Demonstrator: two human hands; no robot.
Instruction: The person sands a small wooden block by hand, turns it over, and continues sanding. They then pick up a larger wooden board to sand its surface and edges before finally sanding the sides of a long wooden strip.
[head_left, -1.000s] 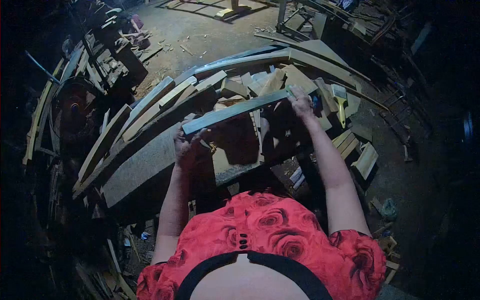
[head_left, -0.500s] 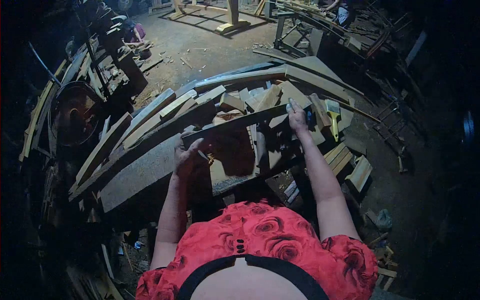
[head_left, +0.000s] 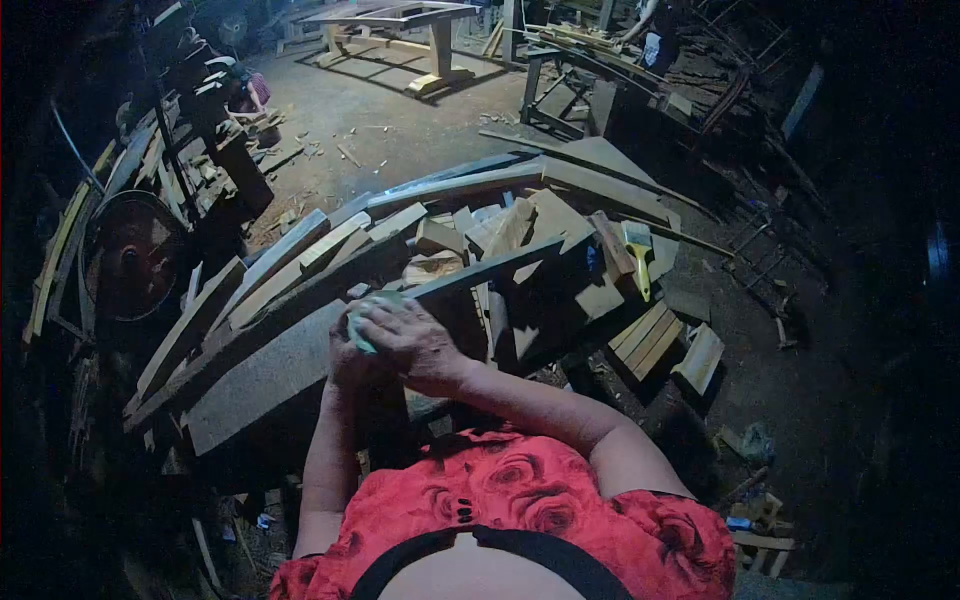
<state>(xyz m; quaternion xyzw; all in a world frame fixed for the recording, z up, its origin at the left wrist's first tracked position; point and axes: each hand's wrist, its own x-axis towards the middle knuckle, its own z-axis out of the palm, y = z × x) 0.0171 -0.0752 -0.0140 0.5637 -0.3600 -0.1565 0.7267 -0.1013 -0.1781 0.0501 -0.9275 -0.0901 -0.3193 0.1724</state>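
A long narrow wooden strip (head_left: 490,267) slants up to the right from my hands over the cluttered bench. My left hand (head_left: 350,355) is closed around its near end, partly hidden behind the other hand. Lying over that end, my right hand (head_left: 408,340) presses a pale greenish cloth or pad (head_left: 362,330) with its fingers together. Beyond the strip are wood offcuts (head_left: 510,228), and a brush with a yellow handle (head_left: 639,262) lies to the right.
Long boards (head_left: 470,188) curve across the bench's far side. A round metal disc (head_left: 130,255) stands at the left. Farther off are a table frame (head_left: 438,50), a crouching person (head_left: 252,92) at the left and another person (head_left: 650,35) at the back right.
My right hand has left the strip's far end and come left beside my left hand, now with the greenish pad under it. The view has shifted slightly.
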